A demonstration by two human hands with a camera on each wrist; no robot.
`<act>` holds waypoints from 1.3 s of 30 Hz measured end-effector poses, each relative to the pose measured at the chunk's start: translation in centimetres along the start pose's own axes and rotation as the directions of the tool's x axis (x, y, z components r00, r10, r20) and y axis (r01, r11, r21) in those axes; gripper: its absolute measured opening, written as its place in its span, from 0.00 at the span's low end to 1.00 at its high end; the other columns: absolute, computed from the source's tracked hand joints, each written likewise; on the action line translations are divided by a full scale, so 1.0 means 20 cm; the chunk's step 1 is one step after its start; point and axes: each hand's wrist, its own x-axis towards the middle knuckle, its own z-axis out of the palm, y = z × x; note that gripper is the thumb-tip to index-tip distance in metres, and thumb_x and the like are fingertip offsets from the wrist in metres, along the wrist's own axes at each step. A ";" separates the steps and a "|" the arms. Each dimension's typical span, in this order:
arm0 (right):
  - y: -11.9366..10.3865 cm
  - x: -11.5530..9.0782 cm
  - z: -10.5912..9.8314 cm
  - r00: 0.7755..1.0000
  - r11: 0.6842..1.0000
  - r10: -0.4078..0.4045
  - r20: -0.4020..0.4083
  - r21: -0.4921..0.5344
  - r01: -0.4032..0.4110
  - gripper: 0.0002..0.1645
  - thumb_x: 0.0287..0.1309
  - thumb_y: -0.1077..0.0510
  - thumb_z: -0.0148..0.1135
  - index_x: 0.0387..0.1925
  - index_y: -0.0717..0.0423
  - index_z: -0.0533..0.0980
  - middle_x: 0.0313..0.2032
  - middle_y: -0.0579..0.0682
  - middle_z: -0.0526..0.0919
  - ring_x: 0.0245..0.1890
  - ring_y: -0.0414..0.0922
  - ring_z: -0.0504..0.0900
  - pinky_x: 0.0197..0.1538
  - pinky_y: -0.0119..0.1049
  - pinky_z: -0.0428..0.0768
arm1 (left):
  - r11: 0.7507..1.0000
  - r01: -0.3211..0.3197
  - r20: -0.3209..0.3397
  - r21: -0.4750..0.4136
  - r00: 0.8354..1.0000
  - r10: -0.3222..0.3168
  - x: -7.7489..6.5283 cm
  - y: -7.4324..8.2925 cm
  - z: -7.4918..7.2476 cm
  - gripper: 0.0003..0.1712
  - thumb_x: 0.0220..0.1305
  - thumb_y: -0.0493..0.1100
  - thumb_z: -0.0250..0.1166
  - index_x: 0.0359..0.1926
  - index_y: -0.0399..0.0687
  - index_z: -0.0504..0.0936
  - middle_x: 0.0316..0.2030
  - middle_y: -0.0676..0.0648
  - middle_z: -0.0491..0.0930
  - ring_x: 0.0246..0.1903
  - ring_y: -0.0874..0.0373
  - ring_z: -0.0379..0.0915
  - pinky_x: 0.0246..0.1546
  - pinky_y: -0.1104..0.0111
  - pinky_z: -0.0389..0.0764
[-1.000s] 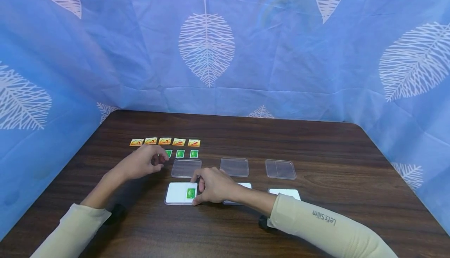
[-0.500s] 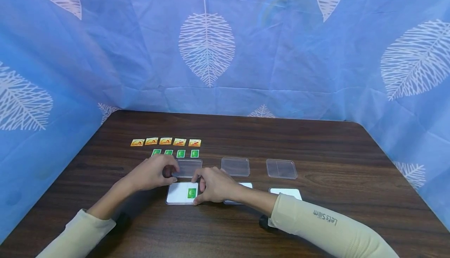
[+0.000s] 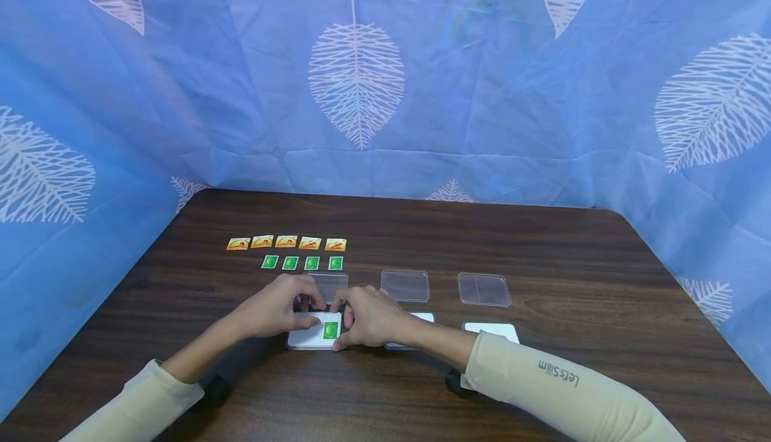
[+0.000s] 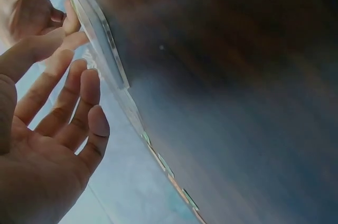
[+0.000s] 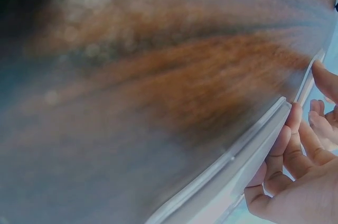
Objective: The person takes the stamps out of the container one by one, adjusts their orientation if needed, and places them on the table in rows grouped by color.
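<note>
In the head view, a clear, shallow plastic case with a white card in it [image 3: 306,340] lies near the table's front. One small green sticker-like square [image 3: 330,330] is on the card's right part. My right hand [image 3: 372,318] holds the case's right short side, thumb at the near corner and index finger at the far one. Over the case's far left part is my left hand [image 3: 282,309], fingers loosely bent, thumb above the card. In the left wrist view, the left hand's fingers [image 4: 87,89] hold nothing visible. The right forearm partly hides a second white-carded case [image 3: 421,317].
Behind stand rows of small orange pictures [image 3: 286,242] and green squares [image 3: 290,263]. Three clear empty-looking lids lie across the table, including the middle lid [image 3: 405,286] and right lid [image 3: 484,290]. Another white-carded case [image 3: 490,329] lies at right.
My left hand has moved from the green row toward me and to the right, over the white-carded case. My right hand has stayed at the case's right side.
</note>
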 end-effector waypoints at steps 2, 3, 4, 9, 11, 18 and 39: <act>0.00 0.00 0.00 1.000 1.000 0.002 -0.001 -0.006 -0.002 0.26 0.46 0.53 0.85 0.46 0.54 0.82 0.21 0.38 0.76 0.21 0.33 0.72 0.30 0.30 0.67 | 1.000 -0.003 0.001 0.001 1.000 0.003 0.00 0.01 0.01 0.10 0.57 0.34 0.77 0.41 0.44 0.90 0.36 0.55 0.81 0.33 0.64 0.73 0.35 0.69 0.79; 0.00 0.00 0.00 1.000 1.000 0.002 -0.001 -0.008 -0.002 0.26 0.46 0.53 0.85 0.46 0.54 0.82 0.21 0.38 0.76 0.21 0.32 0.72 0.30 0.30 0.67 | 1.000 -0.005 0.004 -0.001 1.000 0.005 0.00 0.01 0.01 0.10 0.57 0.34 0.77 0.41 0.43 0.90 0.36 0.54 0.81 0.33 0.63 0.73 0.35 0.69 0.79; 0.00 0.00 0.00 1.000 1.000 0.003 0.000 -0.006 -0.003 0.26 0.46 0.53 0.85 0.46 0.54 0.82 0.21 0.38 0.76 0.21 0.32 0.72 0.31 0.30 0.67 | 1.000 -0.003 0.007 0.000 1.000 0.003 0.00 0.01 0.01 0.11 0.56 0.34 0.77 0.41 0.44 0.89 0.36 0.55 0.81 0.33 0.63 0.73 0.35 0.70 0.79; 0.00 0.00 0.00 1.000 1.000 0.009 -0.001 -0.011 -0.009 0.26 0.46 0.52 0.85 0.45 0.53 0.81 0.21 0.37 0.76 0.21 0.32 0.72 0.32 0.31 0.68 | 1.000 -0.008 0.025 0.030 1.000 0.008 0.01 0.03 0.02 0.13 0.54 0.35 0.79 0.41 0.44 0.89 0.36 0.55 0.81 0.32 0.64 0.73 0.33 0.71 0.77; 0.00 0.00 0.00 1.000 1.000 0.012 -0.001 -0.010 -0.012 0.26 0.46 0.52 0.85 0.45 0.53 0.81 0.20 0.37 0.76 0.21 0.32 0.72 0.32 0.31 0.68 | 0.999 -0.007 0.034 0.049 0.999 0.005 0.01 0.03 0.03 0.13 0.53 0.36 0.80 0.41 0.45 0.89 0.36 0.55 0.81 0.32 0.64 0.72 0.32 0.71 0.77; 0.00 0.00 0.00 1.000 1.000 0.014 -0.009 -0.008 -0.015 0.25 0.45 0.53 0.85 0.43 0.51 0.81 0.20 0.37 0.76 0.21 0.32 0.72 0.33 0.31 0.68 | 0.994 0.014 0.072 0.112 0.997 -0.022 0.05 0.06 0.03 0.13 0.51 0.39 0.82 0.38 0.47 0.89 0.33 0.57 0.79 0.30 0.64 0.72 0.30 0.72 0.75; 0.00 0.00 0.00 1.000 1.000 0.005 -0.014 0.003 -0.004 0.24 0.44 0.53 0.86 0.39 0.52 0.80 0.19 0.37 0.76 0.19 0.33 0.72 0.29 0.30 0.67 | 0.962 -0.030 0.094 0.272 0.996 0.005 0.06 0.13 0.05 0.13 0.49 0.41 0.84 0.35 0.48 0.88 0.33 0.58 0.79 0.31 0.65 0.73 0.33 0.70 0.76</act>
